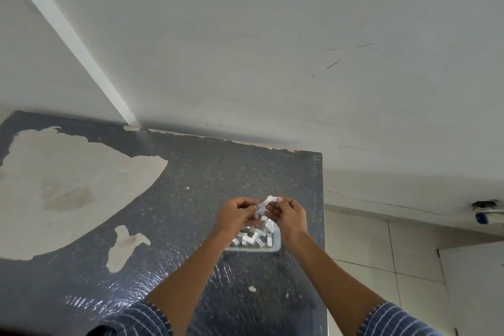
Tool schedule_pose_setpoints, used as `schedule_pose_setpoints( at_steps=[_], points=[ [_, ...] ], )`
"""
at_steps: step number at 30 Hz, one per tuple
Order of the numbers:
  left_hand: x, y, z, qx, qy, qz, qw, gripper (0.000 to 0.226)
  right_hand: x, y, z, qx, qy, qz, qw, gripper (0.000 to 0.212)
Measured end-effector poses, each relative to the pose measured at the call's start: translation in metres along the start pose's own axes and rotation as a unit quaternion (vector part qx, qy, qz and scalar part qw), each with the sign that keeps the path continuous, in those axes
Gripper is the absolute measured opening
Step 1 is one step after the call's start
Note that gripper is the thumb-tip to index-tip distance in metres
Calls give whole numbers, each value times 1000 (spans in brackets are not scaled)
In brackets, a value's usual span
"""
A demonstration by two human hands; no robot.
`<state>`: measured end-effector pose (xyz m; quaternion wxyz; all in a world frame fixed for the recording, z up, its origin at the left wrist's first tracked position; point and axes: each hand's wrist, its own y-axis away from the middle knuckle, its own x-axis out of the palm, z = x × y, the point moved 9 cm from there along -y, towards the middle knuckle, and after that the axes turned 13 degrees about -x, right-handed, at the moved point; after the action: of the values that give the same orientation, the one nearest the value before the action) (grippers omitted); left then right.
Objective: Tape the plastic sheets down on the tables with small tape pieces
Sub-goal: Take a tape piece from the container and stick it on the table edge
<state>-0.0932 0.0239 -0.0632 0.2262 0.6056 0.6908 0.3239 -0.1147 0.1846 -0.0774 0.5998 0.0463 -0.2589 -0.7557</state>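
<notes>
The left hand point(236, 216) and right hand point(289, 216) are pinching 1 tape piece point(269, 201) between them above the tray point(277, 243); it is looking light, limp and sticky, best gripped by its ends. The plastic sheet point(152, 281) is lying over the surface point(196, 180)

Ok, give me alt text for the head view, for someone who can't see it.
The left hand and right hand pinch a small white tape piece above a clear tray of more pieces. The tray sits near the right edge of a dark, worn table under glossy plastic sheet.
</notes>
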Motion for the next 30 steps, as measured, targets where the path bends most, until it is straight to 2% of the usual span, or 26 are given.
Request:
schedule_pose_setpoints(
  at_steps=[4, 6, 11, 17, 22, 25, 30],
  points=[
    [-14, 1, 5, -4, 8, -36, 999, 19, -3, -7, -2, -7, 7, -43, 999, 15],
    [-27, 2, 10, -13, 30, -51, 998, 17, -10, -14, 4, -24, 52, -55, 997, 14],
    [-48, 4, 11, -3, 61, -33, 998, 14, 1, -32, 15, -69, 262, 36, 962, 10],
    [-58, -10, 7, -11, 84, -23, 996, 17, 36, -48, 12, -86, 379, 64, 919, 4],
    [-71, -28, 6, -34, 99, -5, 994, 18, 54, -61, -5, -54, 414, 70, 906, 7],
    [-76, -35, 1, -34, 88, 7, 996, 18, 55, -59, -9, -43, 458, 79, 884, 19],
    [-70, -41, -7, -30, 83, 2, 996, 15, 39, -49, 5, -45, 465, 52, 883, 25]
  ],
)
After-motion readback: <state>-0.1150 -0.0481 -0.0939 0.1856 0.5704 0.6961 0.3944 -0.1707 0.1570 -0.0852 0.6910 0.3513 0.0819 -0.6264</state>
